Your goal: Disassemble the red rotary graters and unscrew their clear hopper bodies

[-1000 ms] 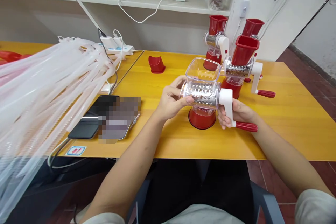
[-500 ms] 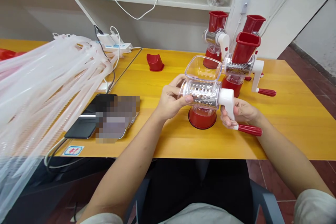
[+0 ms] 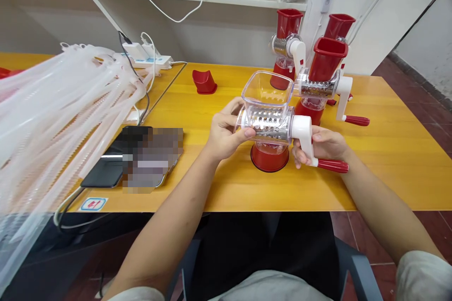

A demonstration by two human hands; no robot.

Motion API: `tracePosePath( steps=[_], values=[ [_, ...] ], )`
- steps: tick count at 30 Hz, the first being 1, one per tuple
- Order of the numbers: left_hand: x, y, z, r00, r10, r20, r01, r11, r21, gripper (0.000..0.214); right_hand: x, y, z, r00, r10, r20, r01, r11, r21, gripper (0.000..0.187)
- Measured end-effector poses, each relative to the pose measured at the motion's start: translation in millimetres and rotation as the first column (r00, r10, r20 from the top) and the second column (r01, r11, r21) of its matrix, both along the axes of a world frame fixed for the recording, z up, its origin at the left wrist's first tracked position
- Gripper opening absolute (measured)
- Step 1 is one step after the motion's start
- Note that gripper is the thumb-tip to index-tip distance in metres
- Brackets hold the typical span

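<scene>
A rotary grater (image 3: 270,120) with a clear hopper, a metal drum and a red suction base stands on the yellow table (image 3: 388,169) in front of me. My left hand (image 3: 224,131) is closed around the drum housing on its left side, thumb on the front. My right hand (image 3: 319,148) is closed on the white crank arm (image 3: 305,138), just above its red handle (image 3: 332,165), which points right.
Behind stand three finished graters with red hoppers (image 3: 323,80) (image 3: 287,49) (image 3: 339,28). A loose red part (image 3: 204,82) lies at the back middle. A bundle of translucent plastic strips (image 3: 60,117) fills the left. A phone (image 3: 113,164), power strip (image 3: 148,59) and cables lie nearby.
The crank handle has swung slightly, dipping and then coming back up. Both hands keep their hold on the grater. The view has shifted a little.
</scene>
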State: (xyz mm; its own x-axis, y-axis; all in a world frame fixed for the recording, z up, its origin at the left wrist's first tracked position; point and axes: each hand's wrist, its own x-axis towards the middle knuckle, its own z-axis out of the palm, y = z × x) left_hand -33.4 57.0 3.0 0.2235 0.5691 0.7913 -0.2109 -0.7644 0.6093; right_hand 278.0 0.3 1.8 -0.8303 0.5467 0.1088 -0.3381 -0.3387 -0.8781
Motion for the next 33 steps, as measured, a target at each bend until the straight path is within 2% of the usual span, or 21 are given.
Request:
tracePosePath(
  steps=[6,12,19,25,30,33],
  values=[
    [-0.1,1.0,-2.0,1.0,0.003,0.007,-0.003,0.998,0.058,0.049,1.6,-3.7,17.9,0.988,-0.094,0.121,0.09,0.995,0.039,0.04],
    [0.3,-4.5,1.4,0.998,0.042,-0.038,-0.043,0.999,-0.027,0.065,4.7,-12.6,45.4,0.949,-0.172,0.265,0.15,0.983,0.104,0.03],
    [2.5,-6.5,0.2,0.997,0.076,-0.01,-0.076,0.997,0.026,0.06,-3.7,-15.7,63.7,0.878,-0.281,0.388,0.223,0.956,0.189,0.026],
    [4.2,-8.1,2.6,0.998,0.06,0.016,-0.062,0.994,0.091,0.051,-7.0,-12.9,67.8,0.829,-0.324,0.456,0.242,0.943,0.23,0.024],
    [5.0,-8.3,3.1,0.997,0.082,0.006,-0.083,0.995,0.047,0.062,-7.5,-12.5,63.3,0.803,-0.372,0.467,0.284,0.926,0.249,0.02],
    [4.1,-8.0,2.7,0.998,0.069,0.015,-0.07,0.996,0.057,0.057,-7.8,-12.4,61.9,0.799,-0.372,0.473,0.287,0.926,0.245,0.018]
  ],
)
